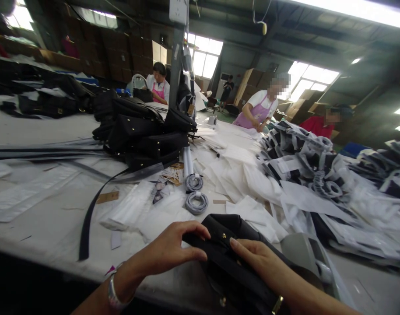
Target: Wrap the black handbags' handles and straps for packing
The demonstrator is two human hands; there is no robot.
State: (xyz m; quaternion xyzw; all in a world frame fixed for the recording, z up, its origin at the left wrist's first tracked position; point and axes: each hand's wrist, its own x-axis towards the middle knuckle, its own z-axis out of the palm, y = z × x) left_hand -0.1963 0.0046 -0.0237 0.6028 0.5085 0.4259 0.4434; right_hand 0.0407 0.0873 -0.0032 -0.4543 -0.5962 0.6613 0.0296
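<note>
A black handbag (231,256) with small gold studs lies at the near edge of the white table (39,218), right in front of me. My left hand (172,247) pinches its left end, thumb under and fingers over the top edge. My right hand (257,260) lies on the bag's top, fingers curled onto it. A bracelet is on my left wrist.
A pile of black bags (144,131) stands mid-table by a grey post (175,65). Two grey coiled straps (196,194), a long black strap (88,223), white paper sheets and wrapped parts (318,179) cover the table. Other people in pink aprons work at the far side.
</note>
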